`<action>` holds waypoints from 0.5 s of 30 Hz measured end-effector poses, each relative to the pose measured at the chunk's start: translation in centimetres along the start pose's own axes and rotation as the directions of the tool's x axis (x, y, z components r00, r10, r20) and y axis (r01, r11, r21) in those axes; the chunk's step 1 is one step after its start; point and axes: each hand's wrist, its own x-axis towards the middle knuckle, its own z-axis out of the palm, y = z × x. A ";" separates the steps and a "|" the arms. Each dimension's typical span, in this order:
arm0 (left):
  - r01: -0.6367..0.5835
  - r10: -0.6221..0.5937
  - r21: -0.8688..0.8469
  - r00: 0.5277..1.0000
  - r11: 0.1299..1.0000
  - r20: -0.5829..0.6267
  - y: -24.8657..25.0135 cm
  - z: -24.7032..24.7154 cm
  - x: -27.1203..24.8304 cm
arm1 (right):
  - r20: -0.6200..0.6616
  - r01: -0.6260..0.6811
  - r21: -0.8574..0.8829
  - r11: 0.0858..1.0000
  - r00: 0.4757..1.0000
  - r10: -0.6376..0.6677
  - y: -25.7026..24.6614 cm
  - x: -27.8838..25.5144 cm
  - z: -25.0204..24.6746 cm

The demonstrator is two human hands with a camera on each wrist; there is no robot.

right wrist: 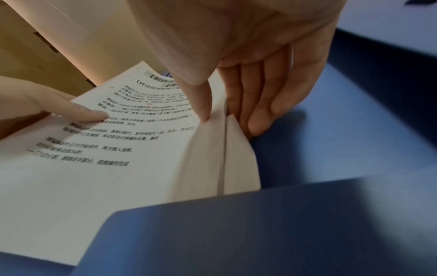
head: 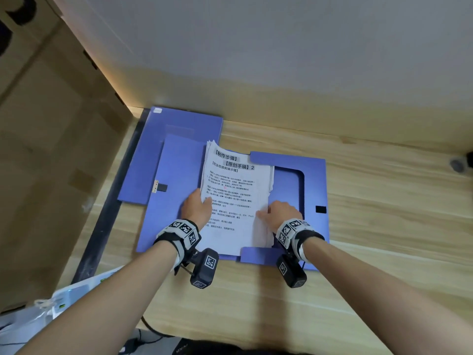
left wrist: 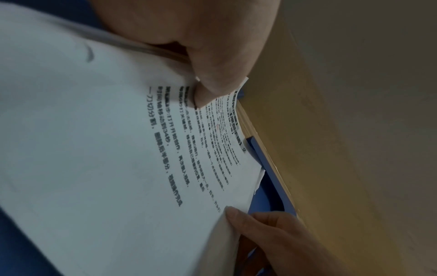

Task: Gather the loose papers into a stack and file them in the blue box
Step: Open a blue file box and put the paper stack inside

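A stack of white printed papers (head: 230, 190) lies over the opened blue box (head: 313, 180), which is spread flat on the wooden desk. My left hand (head: 198, 206) grips the stack's left edge, thumb (left wrist: 208, 89) on the top sheet (left wrist: 118, 149). My right hand (head: 280, 212) pinches the right edge, thumb (right wrist: 201, 100) on top and fingers (right wrist: 260, 104) underneath. In the right wrist view the stack (right wrist: 106, 158) bows upward above the blue box floor (right wrist: 343, 140), its right edge lifted. The sheets' edges are slightly uneven.
The box's lid panel (head: 174, 139) lies open to the far left, and a flap (head: 258, 254) stands at the near edge. A tan cabinet (head: 51, 149) rises on the left, a wall behind. White plastic items (head: 64, 301) sit at the near left. Bare wooden desk (head: 384, 201) extends right.
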 end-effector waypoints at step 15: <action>0.071 -0.055 -0.137 0.992 0.988 0.115 2.7 7.9 -0.4 | -0.260 0.311 -0.234 0.921 0.893 -0.367 7.7 -0.7 -0.8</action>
